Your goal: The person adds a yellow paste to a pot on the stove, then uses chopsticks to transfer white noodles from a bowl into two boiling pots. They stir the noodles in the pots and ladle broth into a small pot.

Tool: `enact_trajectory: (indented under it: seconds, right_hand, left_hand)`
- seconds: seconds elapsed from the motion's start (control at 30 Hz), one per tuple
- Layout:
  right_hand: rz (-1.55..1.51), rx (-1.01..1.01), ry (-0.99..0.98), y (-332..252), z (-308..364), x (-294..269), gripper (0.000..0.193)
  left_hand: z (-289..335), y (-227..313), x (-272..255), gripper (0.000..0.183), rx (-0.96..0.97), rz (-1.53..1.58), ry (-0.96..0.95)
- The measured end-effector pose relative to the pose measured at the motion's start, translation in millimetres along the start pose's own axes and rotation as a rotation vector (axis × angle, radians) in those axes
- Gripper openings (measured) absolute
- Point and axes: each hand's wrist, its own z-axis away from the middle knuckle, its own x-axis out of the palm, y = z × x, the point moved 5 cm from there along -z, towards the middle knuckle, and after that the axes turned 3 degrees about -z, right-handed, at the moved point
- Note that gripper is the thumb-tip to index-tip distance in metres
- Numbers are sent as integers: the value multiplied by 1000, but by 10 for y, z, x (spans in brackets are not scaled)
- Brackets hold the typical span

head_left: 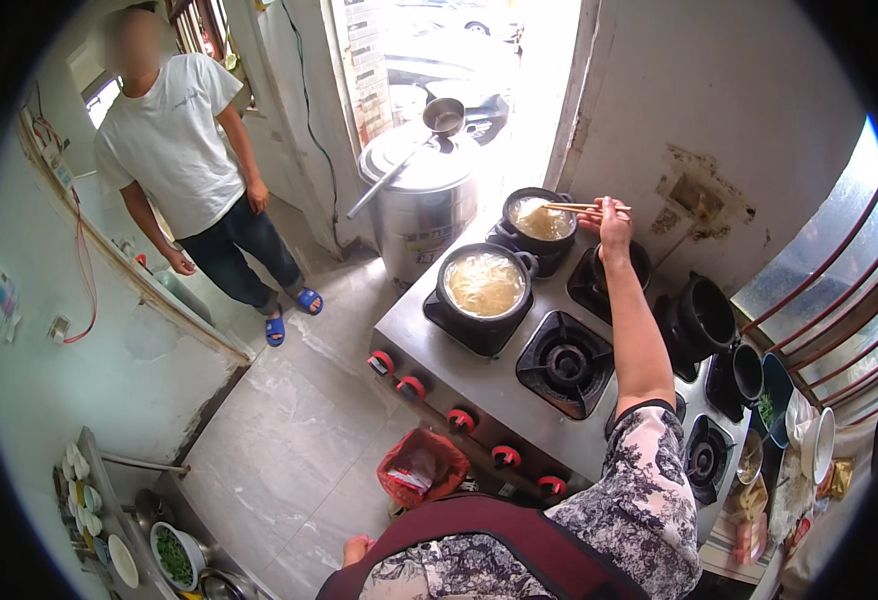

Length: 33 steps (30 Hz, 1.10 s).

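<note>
My right arm stretches out over the stove, and my right hand (611, 226) is closed round a pair of wooden chopsticks (571, 207). Their tips reach into the far black pot (542, 248), among pale noodles (534, 217) in liquid. Nearer to me, a second black pot (476, 318) holds more pale noodles (483, 284) in cloudy broth. Low in the view, beside my body, only a bit of my left hand (357, 549) shows; its fingers are mostly hidden.
The steel stove (429, 345) has several burners, red knobs (461, 420) and more black pots (707, 310). A red bin (399, 458) stands before it. Beyond are a large steel drum (414, 215) with a ladle (389, 182) on its lid, and a person (184, 140) standing left.
</note>
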Motion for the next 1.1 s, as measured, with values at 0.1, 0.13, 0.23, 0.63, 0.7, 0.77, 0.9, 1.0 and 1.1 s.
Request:
enact_trajectory:
  seconds: [0.1, 0.13, 0.23, 0.63, 0.7, 0.77, 0.9, 1.0, 1.1]
  right_hand:
    - [1, 16, -85, 58, 51, 180, 23]
    - [44, 22, -123, 77, 62, 232, 23]
    - [94, 102, -216, 166, 100, 362, 20]
    - [352, -167, -343, -328, 195, 481, 25]
    - [365, -249, -371, -558, 251, 472, 26]
    - [374, -248, -413, -717, 327, 507, 20]
    - [229, -214, -291, -971, 479, 447, 20]
    - [152, -231, -365, -1100, 707, 473, 21]
    - [122, -177, -396, -1206, 936, 519, 23]
  left_hand:
    - [-101, -159, -107, 10, -25, -4, -28]
    - [-117, -177, -100, 11, -36, -11, -38]
    - [-67, -152, -89, 11, -111, 59, 63]
    - [454, 258, 148, 19, -49, 131, -73]
    - [483, 247, 135, 17, -74, 75, -25]
    - [486, 286, 148, 15, -91, 32, 46]
    - [495, 433, 272, 14, -79, 13, 138]
    - [466, 559, 337, 14, -87, 63, 134]
    - [421, 622, 359, 12, -67, 70, 90]
